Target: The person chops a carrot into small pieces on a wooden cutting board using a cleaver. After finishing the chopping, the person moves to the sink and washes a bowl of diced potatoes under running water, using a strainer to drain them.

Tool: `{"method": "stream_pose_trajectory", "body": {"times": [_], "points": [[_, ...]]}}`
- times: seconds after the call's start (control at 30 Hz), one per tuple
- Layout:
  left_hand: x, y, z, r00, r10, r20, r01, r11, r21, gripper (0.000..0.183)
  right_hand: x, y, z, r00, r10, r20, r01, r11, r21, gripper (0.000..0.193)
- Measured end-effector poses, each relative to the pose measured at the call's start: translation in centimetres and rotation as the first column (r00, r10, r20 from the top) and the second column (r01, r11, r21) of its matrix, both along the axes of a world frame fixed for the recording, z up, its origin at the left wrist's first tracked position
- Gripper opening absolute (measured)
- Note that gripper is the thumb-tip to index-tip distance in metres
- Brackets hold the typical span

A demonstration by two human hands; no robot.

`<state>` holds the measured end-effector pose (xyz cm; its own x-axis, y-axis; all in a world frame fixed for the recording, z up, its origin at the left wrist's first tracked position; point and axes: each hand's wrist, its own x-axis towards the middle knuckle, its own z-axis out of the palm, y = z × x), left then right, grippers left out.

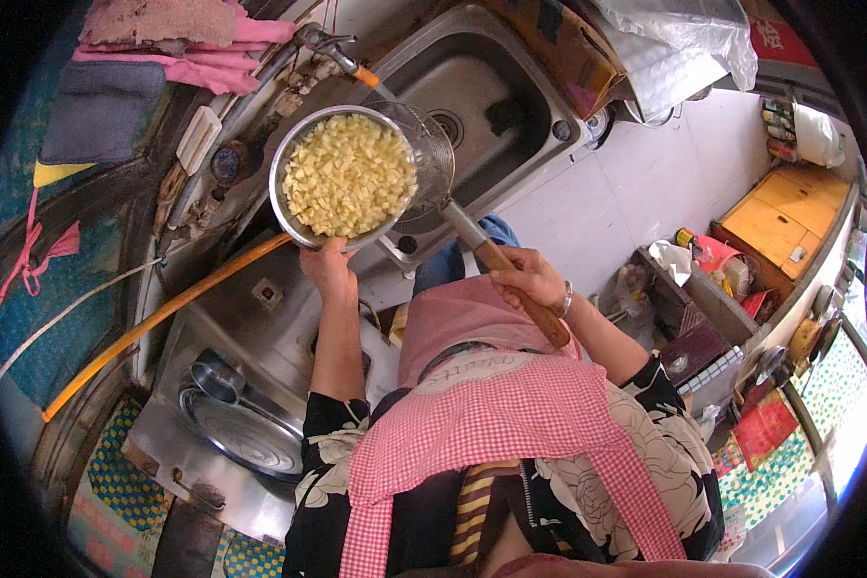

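My left hand [329, 275] grips the near rim of a round metal bowl [277, 193]. Pale yellow diced pieces [347, 173], potato-like, fill the bowl almost to the top. My right hand [532, 279] is wrapped round the wooden handle [552, 328] of a wire mesh strainer. The strainer's round mesh [437, 159] sits against the bowl's right side, partly hidden by it; I cannot tell how far it reaches underneath. Both are over the left part of a stainless steel sink [544, 101], near its drain.
A faucet [328, 43] with an orange-banded spout stands behind the bowl. At left, a ladle [220, 379] rests on a round metal lid [250, 438], and a long wooden stick [164, 323] slants toward the bowl. A cardboard box [602, 72] stands beyond the sink, a wooden cabinet [790, 217] farther right.
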<state>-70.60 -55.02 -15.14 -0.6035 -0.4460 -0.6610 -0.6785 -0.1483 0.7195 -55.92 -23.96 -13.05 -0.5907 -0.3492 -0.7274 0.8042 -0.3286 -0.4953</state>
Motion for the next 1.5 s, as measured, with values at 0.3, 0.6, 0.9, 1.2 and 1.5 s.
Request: {"method": "stream_pose_trajectory", "body": {"times": [0.3,0.6,0.9,1.2,1.5], "points": [[-0.9,0.6,1.9,0.993,0.018,-0.114,-0.036,0.986,-0.162,0.064,0.2,-0.5,-1.0,1.000,-0.010,0.026,0.012,0.996,-0.092,0.024],[-1.1,-0.2,0.6,0.942,0.010,-0.336,-0.045,0.994,-0.095,0.060,1.1,0.0,-1.3,0.999,-0.006,0.036,0.010,0.994,-0.106,0.028],[-0.8,-1.5,-2.5,0.991,0.126,-0.047,-0.114,0.974,0.195,0.067,1.4,1.4,0.0,1.000,-0.016,-0.007,0.016,1.000,-0.010,0.023],[0.1,-1.3,-5.8,0.991,0.128,0.038,-0.133,0.971,0.199,0.065,1.8,5.2,4.4,0.988,-0.152,-0.014,0.150,0.949,0.277,0.026],[-1.0,4.5,-11.1,0.979,0.150,0.137,-0.176,0.963,0.205,0.055,2.1,6.6,8.1,0.979,-0.202,-0.003,0.191,0.923,0.334,0.037]]}}
